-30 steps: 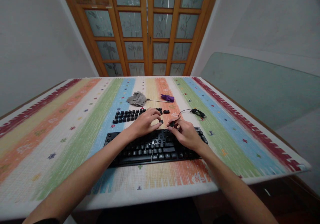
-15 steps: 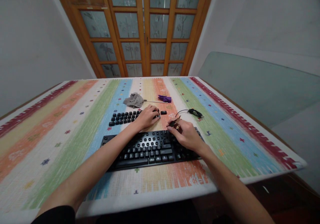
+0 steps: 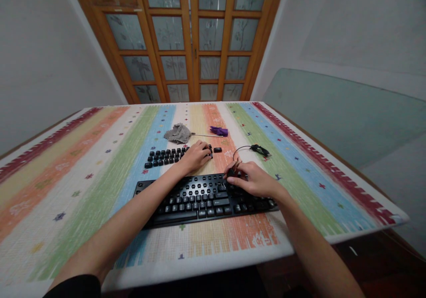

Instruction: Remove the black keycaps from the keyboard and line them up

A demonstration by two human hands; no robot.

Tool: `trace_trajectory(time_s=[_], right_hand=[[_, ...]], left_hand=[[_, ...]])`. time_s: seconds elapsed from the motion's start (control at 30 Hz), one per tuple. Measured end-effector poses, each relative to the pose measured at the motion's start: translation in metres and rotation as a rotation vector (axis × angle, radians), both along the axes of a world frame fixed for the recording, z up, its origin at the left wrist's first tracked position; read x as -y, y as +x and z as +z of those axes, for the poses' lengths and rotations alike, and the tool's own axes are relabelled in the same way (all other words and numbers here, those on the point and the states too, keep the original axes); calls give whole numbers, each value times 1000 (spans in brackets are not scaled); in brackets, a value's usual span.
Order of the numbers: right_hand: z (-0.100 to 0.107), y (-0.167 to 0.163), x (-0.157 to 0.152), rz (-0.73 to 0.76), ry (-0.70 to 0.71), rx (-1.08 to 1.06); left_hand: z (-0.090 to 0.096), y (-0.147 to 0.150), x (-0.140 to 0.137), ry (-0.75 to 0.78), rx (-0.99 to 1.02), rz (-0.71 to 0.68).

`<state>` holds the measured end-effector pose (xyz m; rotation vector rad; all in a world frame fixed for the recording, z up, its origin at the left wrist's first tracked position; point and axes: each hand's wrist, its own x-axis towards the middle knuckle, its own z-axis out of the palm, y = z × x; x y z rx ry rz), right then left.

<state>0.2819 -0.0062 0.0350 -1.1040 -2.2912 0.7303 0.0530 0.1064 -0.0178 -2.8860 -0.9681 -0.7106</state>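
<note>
Keyboard (image 3: pixel 199 200) central, right hand (image 3: pixel 252 178) newly rolled lower over its one-o'clock edge, fingers pinching a dark piece (image 3: pixel 231 172), so work seems centred there; left hand (image 3: pixel 198 156) stays at twelve by keycaps (image 3: pixel 167 160), grip hidden.

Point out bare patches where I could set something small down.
Bare striped tablecloth spreads left of the loose black keycaps and right of the coiled black cable. Crowded: the middle, left hand at the keycaps, right hand over the rectangular black keyboard, with rumpled grey cloth and a crumpled purple bundle beyond.
</note>
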Motion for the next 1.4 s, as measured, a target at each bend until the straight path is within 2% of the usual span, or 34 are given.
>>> trace_trajectory(time_s=[0.63, 1.23, 1.4], right_hand=[[-5, 2, -4, 5, -18, -1], [0, 6, -2, -9, 21, 0], [-1, 13, -5, 4, -43, 14]], left_hand=[[2, 2, 2, 3, -28, 54], [5, 2, 5, -1, -54, 74], [12, -3, 17, 43, -22, 48]])
